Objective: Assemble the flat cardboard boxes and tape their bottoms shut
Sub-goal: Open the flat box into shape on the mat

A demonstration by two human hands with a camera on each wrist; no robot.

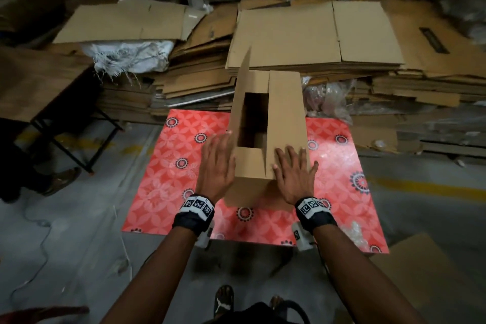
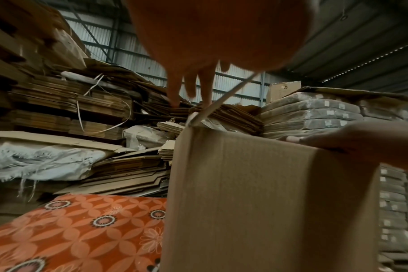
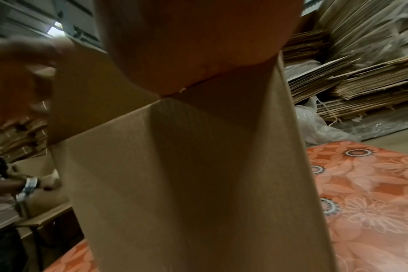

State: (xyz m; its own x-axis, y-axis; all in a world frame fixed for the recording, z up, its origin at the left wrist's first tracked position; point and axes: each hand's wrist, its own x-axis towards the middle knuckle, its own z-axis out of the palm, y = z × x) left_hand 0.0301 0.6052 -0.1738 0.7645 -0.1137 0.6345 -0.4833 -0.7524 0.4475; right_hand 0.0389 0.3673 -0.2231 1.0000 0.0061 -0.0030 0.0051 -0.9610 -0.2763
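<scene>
A: Warehouse floor (image 1: 79, 231) is lying grey underfoot, with a red flowered mat (image 1: 168, 166) spread on it and stacks of flat cardboard (image 1: 315, 34) piling up beyond both hands.

B: And the box?

A: It's standing on the mat, between the hands. The box (image 1: 252, 166) is standing upright with its flaps facing up. The right flap (image 1: 285, 113) is lying folded down flat, the left flap (image 1: 240, 81) is standing up on edge, and a dark gap is showing between them.

B: What is the right hand doing?

A: The right hand (image 1: 293, 176) is lying palm down on the near end of the right flap, fingers straight and spread. That grip is wide open, pressing and clutching nothing.

B: The left?

A: The left hand (image 1: 217, 166) is sitting against the outer side of the left flap, fingers straight and pointing away. In the left wrist view the fingers (image 2: 172, 92) are stretching alongside the flap's thin edge. That grip is open too, holding nothing.

B: Anything else around?

A: A torn white sack (image 1: 131, 54) is lying on cardboard far to the left of the left hand, and a dark-legged stand (image 1: 65, 134) is standing nearer on that side.
</scene>
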